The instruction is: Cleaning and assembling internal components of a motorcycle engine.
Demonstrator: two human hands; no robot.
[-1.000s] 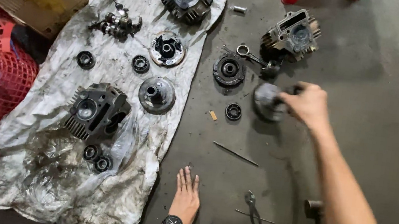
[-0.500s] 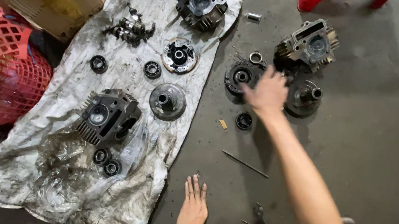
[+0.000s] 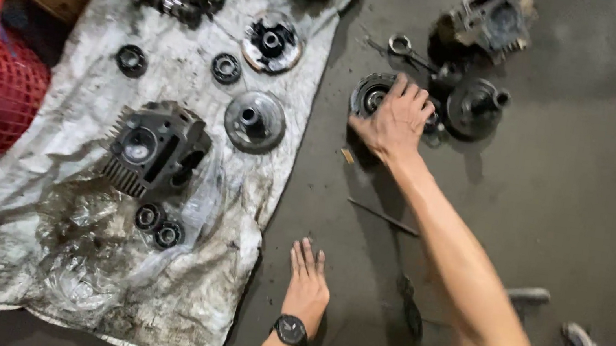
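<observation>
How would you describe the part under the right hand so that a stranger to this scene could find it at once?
Start at the dirty grey cloth spread on the concrete floor, then look just off its right edge near the top. There the right hand rests on a round black clutch-like disc. Unlike the domed round part with a centre shaft on its right, it is flat, ringed and hollow in the middle.

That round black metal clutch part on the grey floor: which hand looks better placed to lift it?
The right hand, probably: it already lies on the round black metal clutch part. The left hand, with a black wristwatch, rests flat on the grey floor, well short of it.
</observation>
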